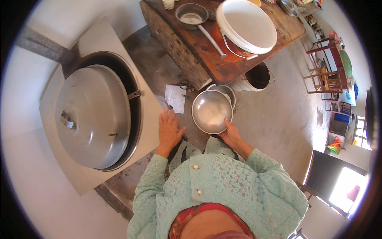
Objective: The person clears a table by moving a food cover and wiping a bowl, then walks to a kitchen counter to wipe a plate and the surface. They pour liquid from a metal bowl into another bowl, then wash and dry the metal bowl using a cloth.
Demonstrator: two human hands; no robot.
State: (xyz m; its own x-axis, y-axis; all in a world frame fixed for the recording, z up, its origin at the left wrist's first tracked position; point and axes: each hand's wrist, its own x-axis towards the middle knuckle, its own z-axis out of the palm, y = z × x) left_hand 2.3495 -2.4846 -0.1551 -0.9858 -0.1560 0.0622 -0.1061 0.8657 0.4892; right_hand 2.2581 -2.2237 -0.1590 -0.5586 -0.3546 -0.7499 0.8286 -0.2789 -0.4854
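A shiny metal bowl (pixel 211 111) is held by its near right rim in my right hand (pixel 231 133), thumb on the inside. Behind it a second metal basin (pixel 227 94) shows in part; I cannot tell whether the two touch. My left hand (pixel 170 129) is empty, fingers spread, over the edge of the pale stove top (pixel 149 119). To the left, a large domed metal lid (pixel 93 115) with a handle lies tilted over a wide dark wok (pixel 135 127) set into that stove, leaving a gap along the right side.
On the wooden table (pixel 179 44) ahead stand a long-handled ladle (pixel 191 15) and a big white bucket (pixel 248 26). Below it are a pail (pixel 256 77) and, on the floor, white paper (pixel 175 98) beside scissors (pixel 184 84). Chairs (pixel 324 79) stand far right.
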